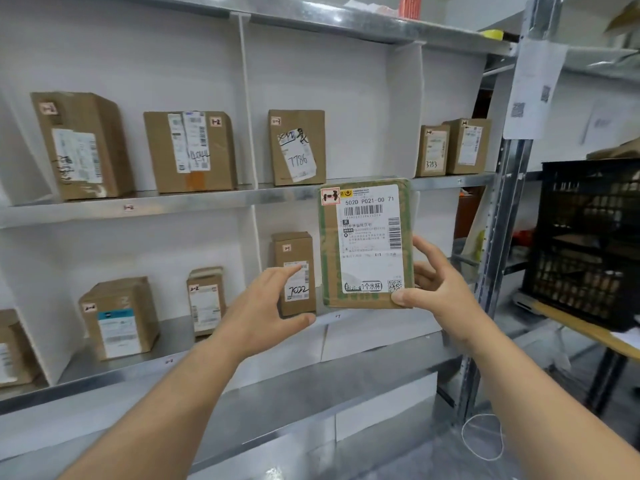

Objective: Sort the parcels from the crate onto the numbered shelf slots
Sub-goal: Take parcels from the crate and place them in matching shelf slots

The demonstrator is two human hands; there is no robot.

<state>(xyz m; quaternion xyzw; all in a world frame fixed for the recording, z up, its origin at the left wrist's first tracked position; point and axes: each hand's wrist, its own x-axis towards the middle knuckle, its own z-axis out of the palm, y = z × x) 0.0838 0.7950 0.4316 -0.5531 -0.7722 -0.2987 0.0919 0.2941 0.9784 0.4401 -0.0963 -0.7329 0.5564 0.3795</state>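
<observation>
Cardboard wrapped in green-printed tape, the held parcel [367, 242] stands upright at centre right of the frame, in front of the shelf [207, 199] edge. The right hand [438, 284] pinches its lower right corner, thumb on the front and fingers behind. The left hand [266, 306] hangs just left of it, fingers spread and empty, before a small box marked 7022 [296, 271]. At far right sits a black crate [585, 237].

Head view, close, facing shelving [221, 199]
</observation>
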